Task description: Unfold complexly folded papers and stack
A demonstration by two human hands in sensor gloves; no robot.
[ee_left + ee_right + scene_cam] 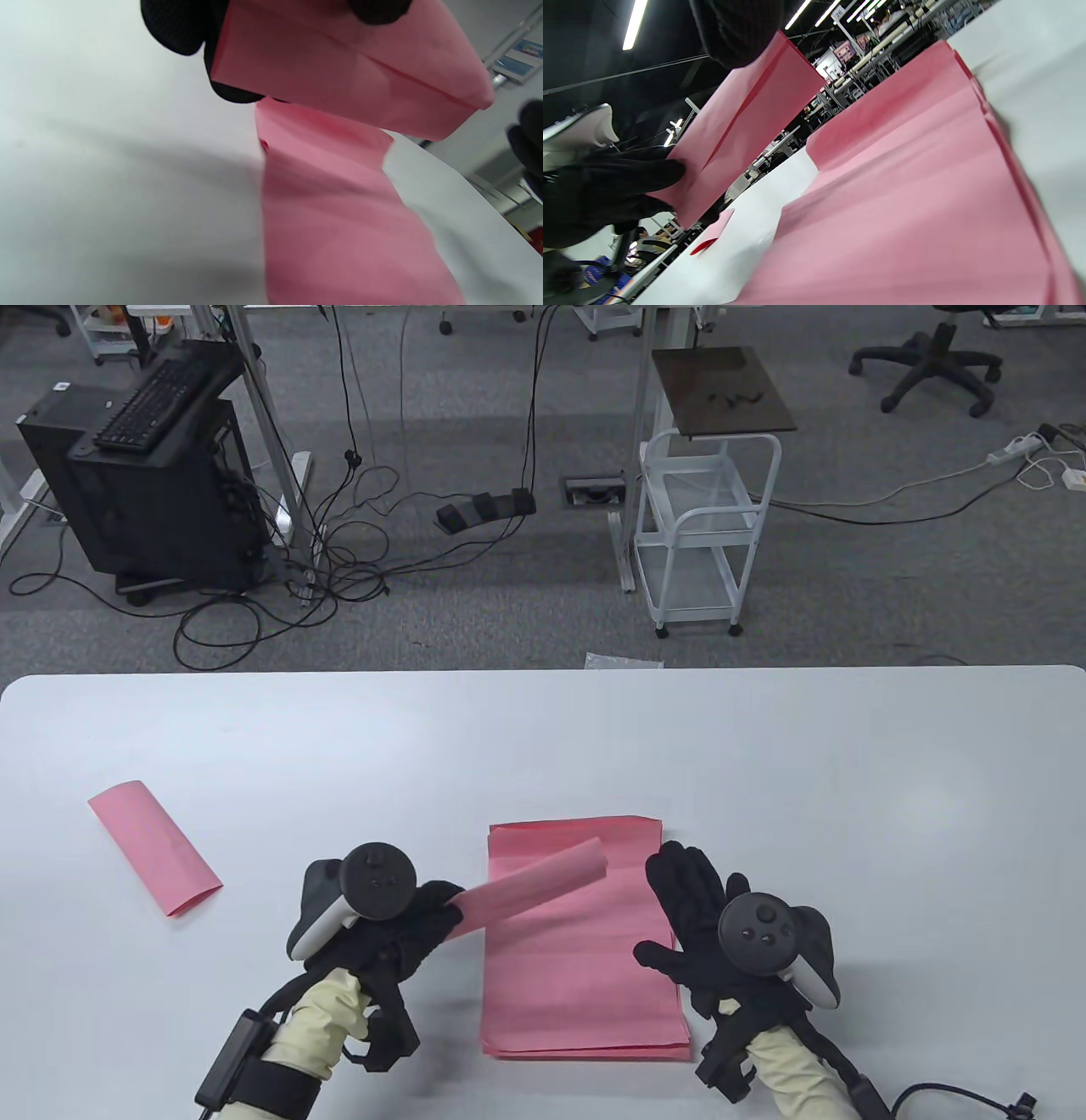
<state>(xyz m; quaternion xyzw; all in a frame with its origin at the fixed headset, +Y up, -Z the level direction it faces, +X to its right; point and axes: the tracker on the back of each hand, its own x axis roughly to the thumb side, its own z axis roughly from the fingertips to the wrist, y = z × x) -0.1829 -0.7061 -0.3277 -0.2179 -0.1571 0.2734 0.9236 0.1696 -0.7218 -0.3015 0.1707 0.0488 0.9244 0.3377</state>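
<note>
The left hand [386,929] is covering the near end of the folded strip [534,886]; its fingertips are lying out of sight.

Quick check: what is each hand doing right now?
Left hand: grips one end of a folded pink paper, raised over the pink stack.
Right hand: open, fingers spread, holding nothing.

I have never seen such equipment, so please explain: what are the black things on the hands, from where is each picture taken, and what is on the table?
These are a person's gloved hands; a tracker is strapped on each. One camera looks down at the white table; one sits on each wrist. The left hand holds a folded pink paper above the stack of unfolded pink sheets. The right hand lies open at the stack's right edge, holding nothing. Another folded paper waits on the table's left side.
</note>
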